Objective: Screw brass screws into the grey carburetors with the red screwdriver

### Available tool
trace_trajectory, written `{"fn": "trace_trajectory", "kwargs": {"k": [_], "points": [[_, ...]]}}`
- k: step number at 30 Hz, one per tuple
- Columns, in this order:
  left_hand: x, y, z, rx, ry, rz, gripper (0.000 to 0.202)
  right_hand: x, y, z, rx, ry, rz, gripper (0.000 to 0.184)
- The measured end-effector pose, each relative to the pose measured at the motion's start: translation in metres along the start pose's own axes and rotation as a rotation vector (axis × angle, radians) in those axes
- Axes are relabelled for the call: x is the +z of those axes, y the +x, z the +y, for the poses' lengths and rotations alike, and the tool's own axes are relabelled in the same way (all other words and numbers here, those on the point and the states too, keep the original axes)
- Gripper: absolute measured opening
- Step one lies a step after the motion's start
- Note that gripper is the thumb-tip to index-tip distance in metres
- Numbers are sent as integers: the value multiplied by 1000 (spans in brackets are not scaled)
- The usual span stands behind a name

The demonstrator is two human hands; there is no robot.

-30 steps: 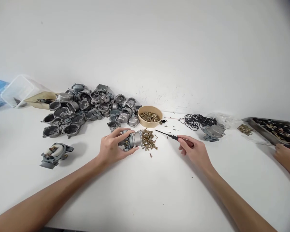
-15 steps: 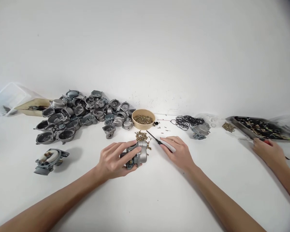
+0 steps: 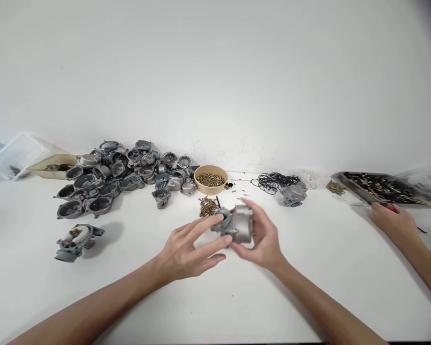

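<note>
In front of me a grey metal carburetor (image 3: 242, 225) is held over the table, slightly blurred. My right hand (image 3: 264, 239) is closed around its rounded bowl end. My left hand (image 3: 188, 249) has its index and middle fingers on the carburetor's left side, while its thumb stretches out below. Just behind the carburetor a thin black piece of the screwdriver (image 3: 218, 202) shows; the remainder is hidden. Brass screws (image 3: 207, 207) lie in a small heap beside it. Another carburetor with a white float (image 3: 77, 239) sits open at the left.
Many carburetor bodies (image 3: 84, 181) are piled at the back left. Beyond the screws stands a tan bowl (image 3: 211, 190) of brass parts. Black rings (image 3: 275, 181), another carburetor (image 3: 293, 192) and a parts tray (image 3: 361, 189) are at the right, near another person's hand (image 3: 393, 223) holding a red-handled tool.
The carburetor has moved right and turned, its bowl now in my right hand. That hand has let go of the black screwdriver. My left hand has shifted right with the carburetor.
</note>
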State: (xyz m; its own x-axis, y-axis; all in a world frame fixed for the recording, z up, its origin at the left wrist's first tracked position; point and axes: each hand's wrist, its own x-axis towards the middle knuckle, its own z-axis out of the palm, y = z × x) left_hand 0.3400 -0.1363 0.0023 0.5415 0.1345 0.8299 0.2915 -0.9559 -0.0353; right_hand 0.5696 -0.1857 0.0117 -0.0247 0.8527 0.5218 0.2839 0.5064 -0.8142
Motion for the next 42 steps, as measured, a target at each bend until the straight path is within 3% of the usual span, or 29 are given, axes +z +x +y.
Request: {"fn": "trace_trajectory", "kwargs": {"k": [2, 4, 7, 10, 13, 19, 24, 36, 42], "points": [[-1, -3, -7, -46, -82, -109, 38, -34, 10, 1, -18, -188, 87, 89], [-1, -9, -16, -71, -187, -292, 22, -75, 18, 3, -8, -438, 112, 82], [0, -19, -32, -80, -281, -527, 20, -133, 21, 9, 63, -753, -69, 76], [1, -25, -44, -162, -277, -592, 23, -174, 18, 15, 295, -938, -186, 76], [1, -27, -47, -219, -301, -594, 22, -198, 13, 18, 425, -951, -185, 80], [2, -27, -43, -257, -288, -604, 20, -225, 5, 16, 561, -905, -19, 73], [2, -29, -44, -292, -294, -674, 21, -239, 2, 35, 674, -933, 71, 82], [1, -27, -44, -299, -303, -689, 21, -234, 6, 50, 728, -1005, 140, 87], [0, -27, -44, -296, -299, -707, 21, -236, 6, 47, 776, -927, 96, 87]]}}
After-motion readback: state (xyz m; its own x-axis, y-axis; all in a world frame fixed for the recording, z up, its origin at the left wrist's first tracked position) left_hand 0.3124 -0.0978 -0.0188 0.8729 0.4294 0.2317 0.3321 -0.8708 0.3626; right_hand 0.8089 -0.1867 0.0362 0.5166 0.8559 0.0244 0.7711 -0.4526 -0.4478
